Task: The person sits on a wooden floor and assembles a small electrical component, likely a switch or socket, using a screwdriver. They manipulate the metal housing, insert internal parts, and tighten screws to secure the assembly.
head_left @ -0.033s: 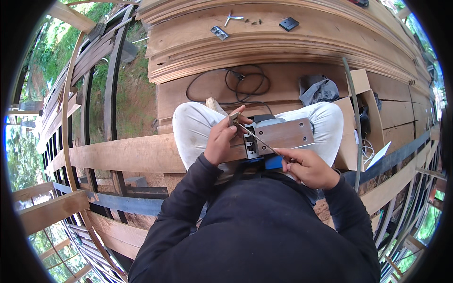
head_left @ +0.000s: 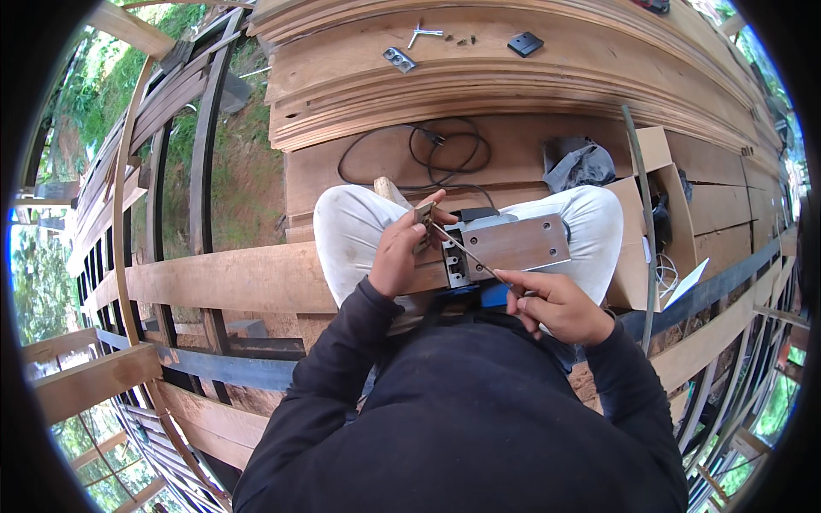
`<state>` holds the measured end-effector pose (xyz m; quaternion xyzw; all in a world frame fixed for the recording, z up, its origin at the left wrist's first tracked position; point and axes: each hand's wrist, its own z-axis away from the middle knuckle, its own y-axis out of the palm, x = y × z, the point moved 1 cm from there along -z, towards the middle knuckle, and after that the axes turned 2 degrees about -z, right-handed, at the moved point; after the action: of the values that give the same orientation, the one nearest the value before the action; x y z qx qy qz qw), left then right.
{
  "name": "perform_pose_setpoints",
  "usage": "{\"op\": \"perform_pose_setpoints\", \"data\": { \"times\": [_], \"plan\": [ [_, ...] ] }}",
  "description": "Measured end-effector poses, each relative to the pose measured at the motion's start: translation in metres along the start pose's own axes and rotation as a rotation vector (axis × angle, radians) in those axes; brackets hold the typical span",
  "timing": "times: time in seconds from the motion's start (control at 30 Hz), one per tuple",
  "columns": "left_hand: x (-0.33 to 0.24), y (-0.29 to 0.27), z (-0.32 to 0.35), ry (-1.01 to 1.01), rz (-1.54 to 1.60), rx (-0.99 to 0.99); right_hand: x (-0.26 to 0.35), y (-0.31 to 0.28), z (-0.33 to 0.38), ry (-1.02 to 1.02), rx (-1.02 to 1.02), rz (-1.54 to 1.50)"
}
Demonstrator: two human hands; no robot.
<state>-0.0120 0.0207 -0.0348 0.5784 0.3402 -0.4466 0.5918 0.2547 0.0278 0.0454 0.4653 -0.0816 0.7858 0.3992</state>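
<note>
My left hand [head_left: 398, 256] pinches a small flat metal piece [head_left: 425, 215] above my lap. In my right hand [head_left: 560, 308] is a thin metal rod [head_left: 469, 252], apparently a screwdriver; its handle is hidden by the fingers. The rod's far tip meets the metal piece or lies very close to it. Across my thighs rests an electric hand planer [head_left: 519, 244], turned with its flat metal sole upward. Its open cutter slot [head_left: 455, 259] shows just right of my left hand. A blue part of its body [head_left: 494, 295] shows below the sole.
Stacked boards [head_left: 410, 94] lie ahead, bearing a T-shaped wrench [head_left: 424, 34], a metal strip with round holes [head_left: 398, 59], small bits and a black block [head_left: 525, 44]. A black cord [head_left: 342, 162] loops before my knees. At right stand an open carton [head_left: 633, 248] and dark cloth [head_left: 580, 164].
The fingers of my right hand shift slightly around the rod's handle end. My left hand, the metal piece and the planer keep their places.
</note>
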Motion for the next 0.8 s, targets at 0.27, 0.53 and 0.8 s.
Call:
{"op": "perform_pose_setpoints", "data": {
  "times": [0.27,0.53,0.8],
  "plan": [
    [0.0,0.001,-0.007,-0.053,0.154,-0.155,-0.026,0.022,0.003,-0.208,-0.192,0.151],
    [0.003,-0.004,-0.003,-0.054,0.18,-0.124,-0.029,0.034,-0.001,-0.284,-0.278,0.331],
    [-0.001,0.0,-0.004,-0.021,0.279,-0.231,-0.039,0.027,-0.012,-0.42,-0.452,0.238]
  ]
}}
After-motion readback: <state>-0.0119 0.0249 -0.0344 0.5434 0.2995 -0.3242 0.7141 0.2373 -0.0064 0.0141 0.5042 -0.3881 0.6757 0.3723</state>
